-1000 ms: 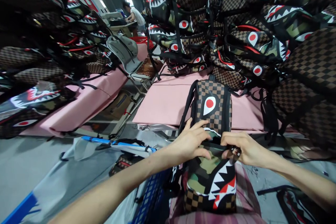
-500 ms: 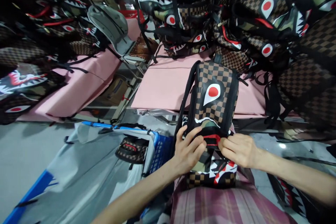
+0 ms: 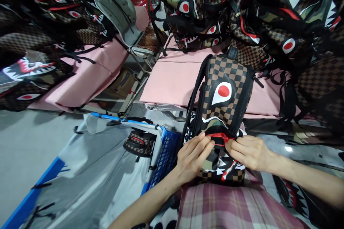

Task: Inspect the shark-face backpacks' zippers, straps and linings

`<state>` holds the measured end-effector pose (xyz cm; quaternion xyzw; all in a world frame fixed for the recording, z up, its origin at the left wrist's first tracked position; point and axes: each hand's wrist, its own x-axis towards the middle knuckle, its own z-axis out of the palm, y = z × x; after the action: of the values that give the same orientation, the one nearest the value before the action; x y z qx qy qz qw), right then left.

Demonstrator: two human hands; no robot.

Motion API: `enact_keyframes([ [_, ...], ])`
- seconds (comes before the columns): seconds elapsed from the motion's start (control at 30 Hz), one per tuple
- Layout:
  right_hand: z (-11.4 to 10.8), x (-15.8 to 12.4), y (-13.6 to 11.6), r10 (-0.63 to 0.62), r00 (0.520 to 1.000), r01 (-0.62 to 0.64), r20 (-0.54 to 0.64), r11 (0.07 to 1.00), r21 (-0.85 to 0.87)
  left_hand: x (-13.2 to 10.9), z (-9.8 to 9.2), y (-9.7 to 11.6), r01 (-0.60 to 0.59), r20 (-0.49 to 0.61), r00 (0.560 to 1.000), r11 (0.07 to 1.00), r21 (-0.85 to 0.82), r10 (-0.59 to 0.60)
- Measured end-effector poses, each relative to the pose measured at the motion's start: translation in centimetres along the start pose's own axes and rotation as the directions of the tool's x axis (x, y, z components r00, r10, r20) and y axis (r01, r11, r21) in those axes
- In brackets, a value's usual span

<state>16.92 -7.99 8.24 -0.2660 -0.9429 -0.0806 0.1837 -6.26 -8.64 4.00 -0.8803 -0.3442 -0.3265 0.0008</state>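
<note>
A brown-and-black checkered backpack (image 3: 228, 75) with a red eye and a toothed-mouth print leans over my lap against the pink table edge. Across its front, a pocket opening (image 3: 219, 139) shows red lining. My left hand (image 3: 192, 157) grips the left side of this opening, its fingertips closed on the edge. At the right end, my right hand (image 3: 248, 152) is closed in a pinch on the red-lined edge. The fingertips of both hands are partly hidden in the fabric.
Several similar bags (image 3: 196, 7) are piled on the pink-covered table (image 3: 168, 82). More lie on a pink surface (image 3: 102, 64) at left. A blue crate (image 3: 168, 150) with a grey liner stands left of my lap, a small checkered bag (image 3: 139, 143) inside. Behind is a grey chair (image 3: 118, 18).
My left fingers have gone from spread over the front to closed on the pocket edge. The opening gapes wider, showing more red lining. The whole view has shifted slightly.
</note>
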Motion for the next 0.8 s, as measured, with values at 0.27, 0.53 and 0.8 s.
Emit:
enact_keyframes([
  [0.27, -0.1, 0.5, 0.0, 0.015, 0.999, -0.014, -0.039, 0.999, 0.031, -1.0, 1.0, -0.7, 0.004, -0.106, 0.994, 0.997, -0.076, -0.012],
  [0.53, 0.7, 0.6, -0.2, 0.012, 0.999, -0.009, -0.050, 0.999, 0.049, -0.5, 1.1, -1.1, -0.030, -0.192, 0.981, 0.991, -0.128, 0.005],
  [0.8, 0.2, 3.1, 1.6, 0.337, 0.935, -0.336, -0.105, 0.941, 0.030, 4.8, 0.5, -1.4, 0.200, -0.168, 0.965, 0.979, -0.041, -0.204],
])
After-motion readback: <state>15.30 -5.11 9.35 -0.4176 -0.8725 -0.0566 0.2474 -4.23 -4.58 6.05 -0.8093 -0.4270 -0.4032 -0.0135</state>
